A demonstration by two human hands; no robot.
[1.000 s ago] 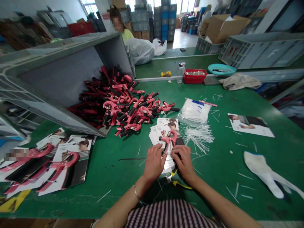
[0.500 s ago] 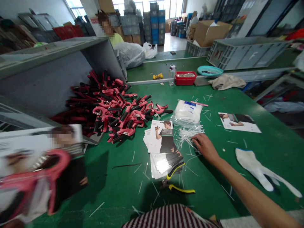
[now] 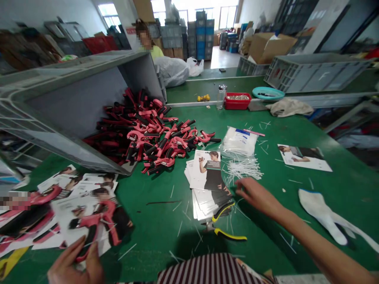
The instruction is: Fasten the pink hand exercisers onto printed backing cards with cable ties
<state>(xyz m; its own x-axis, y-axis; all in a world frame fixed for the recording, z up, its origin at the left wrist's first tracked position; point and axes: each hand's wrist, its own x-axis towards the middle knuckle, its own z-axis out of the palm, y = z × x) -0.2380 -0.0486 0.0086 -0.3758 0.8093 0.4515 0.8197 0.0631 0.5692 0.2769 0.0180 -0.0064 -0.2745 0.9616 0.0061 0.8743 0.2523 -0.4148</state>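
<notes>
At the lower left, my left hand [image 3: 77, 262] has its thumb and fingers on the black handle of a pink hand grip strengthener [image 3: 94, 224]. A printed card [image 3: 69, 211] sits with that strengthener, and a pale tie loops around it. More strengtheners with cards lie just beside it. On the right, my right hand [image 3: 251, 193] hovers over the green table by the stack of printed cards [image 3: 205, 171], its fingers apart and nothing visible in them. Just beyond its fingertips is a pile of white cable ties [image 3: 244, 167].
Pink strengtheners [image 3: 166, 142] spill from a tipped grey crate [image 3: 79, 90]. Yellow-handled pliers [image 3: 222, 227] lie by the cards. A bag of ties [image 3: 239, 142], a white glove [image 3: 321, 215], a single card [image 3: 304, 157] and a red tray [image 3: 237, 101] are also around. A person sits beyond the crate.
My left hand has brought the strengthener and card down to the lower left, beside the others. My right hand has drawn off the cable-tie pile toward the card stack. The view has shifted left.
</notes>
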